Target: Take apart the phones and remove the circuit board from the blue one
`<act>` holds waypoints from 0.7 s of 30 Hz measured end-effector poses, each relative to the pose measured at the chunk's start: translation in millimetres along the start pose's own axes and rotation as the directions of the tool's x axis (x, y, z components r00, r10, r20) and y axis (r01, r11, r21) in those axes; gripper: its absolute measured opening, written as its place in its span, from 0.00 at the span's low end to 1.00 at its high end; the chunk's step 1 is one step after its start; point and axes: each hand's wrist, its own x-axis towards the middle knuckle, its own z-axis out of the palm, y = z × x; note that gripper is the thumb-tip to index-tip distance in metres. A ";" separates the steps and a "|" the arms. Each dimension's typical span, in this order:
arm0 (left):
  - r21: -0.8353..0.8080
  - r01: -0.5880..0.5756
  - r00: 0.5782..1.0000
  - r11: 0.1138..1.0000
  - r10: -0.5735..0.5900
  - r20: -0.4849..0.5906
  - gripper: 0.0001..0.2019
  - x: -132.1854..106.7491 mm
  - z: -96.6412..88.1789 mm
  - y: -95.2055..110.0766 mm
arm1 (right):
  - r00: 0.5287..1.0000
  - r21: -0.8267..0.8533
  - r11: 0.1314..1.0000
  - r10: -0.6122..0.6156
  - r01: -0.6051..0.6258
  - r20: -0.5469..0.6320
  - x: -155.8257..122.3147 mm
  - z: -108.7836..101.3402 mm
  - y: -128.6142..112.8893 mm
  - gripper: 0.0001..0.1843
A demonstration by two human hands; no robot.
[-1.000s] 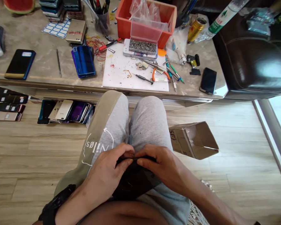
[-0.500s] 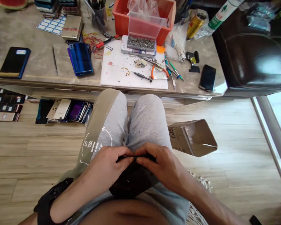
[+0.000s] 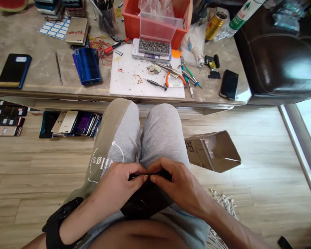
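Observation:
A black phone (image 3: 145, 199) rests in my lap on grey shorts, its far end pointing toward the table. My left hand (image 3: 119, 188) and my right hand (image 3: 176, 185) both pinch its far edge, thumbs and forefingers meeting in the middle. A black watch is on my left wrist (image 3: 58, 219). The lower part of the phone is hidden between my hands and body.
A low table (image 3: 41, 86) ahead holds a white work mat (image 3: 134, 84), a screw box (image 3: 155, 45), an orange bin (image 3: 134, 17), screwdrivers, tweezers, and several phones. More phones lie on the floor under it (image 3: 69, 122). A cardboard box (image 3: 215, 150) sits at my right knee.
The view has drifted slightly; my hands stay on the phone's far edge with fingers shifting only a little.

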 end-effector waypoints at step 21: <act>0.003 0.006 0.997 1.000 -0.005 -0.078 0.13 1.1 8.7 0.1 | 1.000 -0.011 1.000 -0.011 0.011 -0.018 -2.4 6.0 -1.2 0.15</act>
